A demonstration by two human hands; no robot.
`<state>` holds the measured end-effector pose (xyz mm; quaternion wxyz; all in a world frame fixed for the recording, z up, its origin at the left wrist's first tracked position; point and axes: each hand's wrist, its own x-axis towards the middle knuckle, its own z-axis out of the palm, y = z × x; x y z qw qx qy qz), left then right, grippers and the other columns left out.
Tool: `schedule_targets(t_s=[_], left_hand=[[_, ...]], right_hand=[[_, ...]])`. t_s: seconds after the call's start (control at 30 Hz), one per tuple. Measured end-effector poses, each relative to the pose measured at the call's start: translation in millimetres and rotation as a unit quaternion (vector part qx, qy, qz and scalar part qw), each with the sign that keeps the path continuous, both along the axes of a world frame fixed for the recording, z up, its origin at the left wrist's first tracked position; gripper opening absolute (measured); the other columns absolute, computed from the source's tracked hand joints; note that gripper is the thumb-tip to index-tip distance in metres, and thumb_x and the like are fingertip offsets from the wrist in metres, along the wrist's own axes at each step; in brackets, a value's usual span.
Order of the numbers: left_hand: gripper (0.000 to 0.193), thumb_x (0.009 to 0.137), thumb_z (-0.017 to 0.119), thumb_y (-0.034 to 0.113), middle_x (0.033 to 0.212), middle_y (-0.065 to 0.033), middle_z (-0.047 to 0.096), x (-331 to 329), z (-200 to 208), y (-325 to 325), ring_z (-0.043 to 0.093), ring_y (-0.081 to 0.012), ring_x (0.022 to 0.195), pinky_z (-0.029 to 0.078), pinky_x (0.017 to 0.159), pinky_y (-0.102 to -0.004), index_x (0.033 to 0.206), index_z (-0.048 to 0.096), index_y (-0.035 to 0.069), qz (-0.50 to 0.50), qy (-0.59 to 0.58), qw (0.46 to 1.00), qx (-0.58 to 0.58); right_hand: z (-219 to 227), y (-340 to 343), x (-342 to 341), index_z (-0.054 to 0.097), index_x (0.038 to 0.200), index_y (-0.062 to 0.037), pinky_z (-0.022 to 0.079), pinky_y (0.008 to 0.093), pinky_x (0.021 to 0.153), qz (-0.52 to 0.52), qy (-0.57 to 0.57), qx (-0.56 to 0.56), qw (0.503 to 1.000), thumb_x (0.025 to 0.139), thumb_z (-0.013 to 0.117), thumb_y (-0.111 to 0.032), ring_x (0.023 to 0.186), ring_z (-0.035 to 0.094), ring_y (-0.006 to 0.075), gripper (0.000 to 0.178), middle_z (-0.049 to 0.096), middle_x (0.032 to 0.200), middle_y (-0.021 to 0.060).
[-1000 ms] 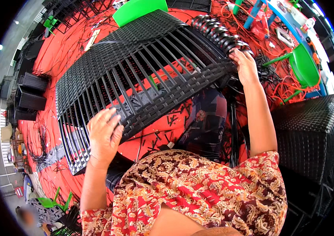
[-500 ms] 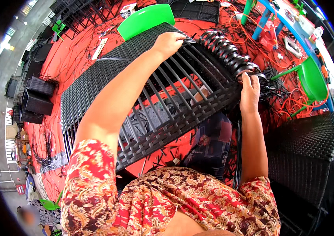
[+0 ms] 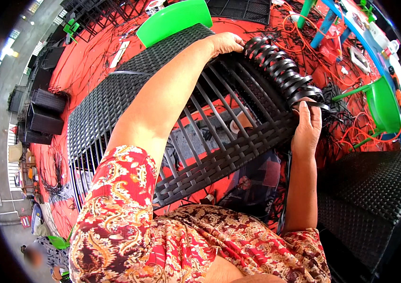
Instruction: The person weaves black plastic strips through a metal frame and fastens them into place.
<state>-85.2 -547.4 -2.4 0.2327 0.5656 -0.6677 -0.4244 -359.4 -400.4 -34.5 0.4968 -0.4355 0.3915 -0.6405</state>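
Note:
A black woven frame (image 3: pixel 231 153) lies tilted in front of me, part densely woven, part with bare parallel strips. A springy coil of flat black plastic strip (image 3: pixel 283 70) runs along its right side. My left hand (image 3: pixel 226 44) is at the frame's far edge, fingers closed beside the coil's far end; what they pinch is hidden. At the coil's near end, my right hand (image 3: pixel 307 126) has thumb and fingers pinched on the black strip, next to the frame's right corner.
A green chair (image 3: pixel 174 21) stands behind the frame, another green chair (image 3: pixel 383 106) at right. A black woven piece of furniture (image 3: pixel 370 188) sits close by my right arm. Orange hoses and strip scraps litter the red floor covering (image 3: pixel 87 61).
My left hand has moved right along the frame's far edge, up to the coil's far end. The right hand has shifted slightly right and nearer, still at the coil.

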Motion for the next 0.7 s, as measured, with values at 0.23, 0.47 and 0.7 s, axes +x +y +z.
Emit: schedule_targets(t_s=[0.23, 0.47, 0.7], left_hand=[[0.011, 0.077, 0.063, 0.014, 0.078, -0.0046, 0.064, 12, -9, 7, 0.059, -0.0139, 0.076, 0.043, 0.077, -0.0278, 0.083, 0.066, 0.005, 0.065, 0.277, 0.959, 0.006], [0.006, 0.08, 0.06, 0.011, 0.062, 0.0012, 0.054, 35, 75, 26, 0.054, -0.0106, 0.061, 0.045, 0.069, -0.0279, 0.075, 0.059, 0.008, 0.046, 0.493, 0.864, -0.094], [0.033, 0.07, 0.063, 0.005, 0.056, 0.0024, 0.045, 154, 188, 131, 0.04, -0.0096, 0.043, 0.046, 0.053, -0.0308, 0.103, 0.056, 0.005, 0.196, 0.43, 0.84, -0.267]], right_hand=[[1, 0, -3, 0.059, 0.093, -0.0068, 0.043, 0.0221, 0.071, 0.01, -0.077, 0.032, 0.996, 0.09, 0.051, -0.009, 0.078, 0.053, 0.0075, 0.009, 0.059, 0.087, -0.0002], [23, -29, -62, 0.054, 0.099, -0.0047, 0.045, 0.0345, 0.084, 0.065, -0.207, -0.002, 0.976, 0.091, 0.048, -0.02, 0.096, 0.056, 0.0194, 0.018, 0.06, 0.1, 0.0106], [89, -101, -164, 0.057, 0.094, 0.0027, 0.046, 0.0392, 0.087, 0.029, -0.198, -0.064, 0.978, 0.089, 0.048, -0.012, 0.09, 0.059, 0.0255, 0.018, 0.062, 0.096, 0.0164]])
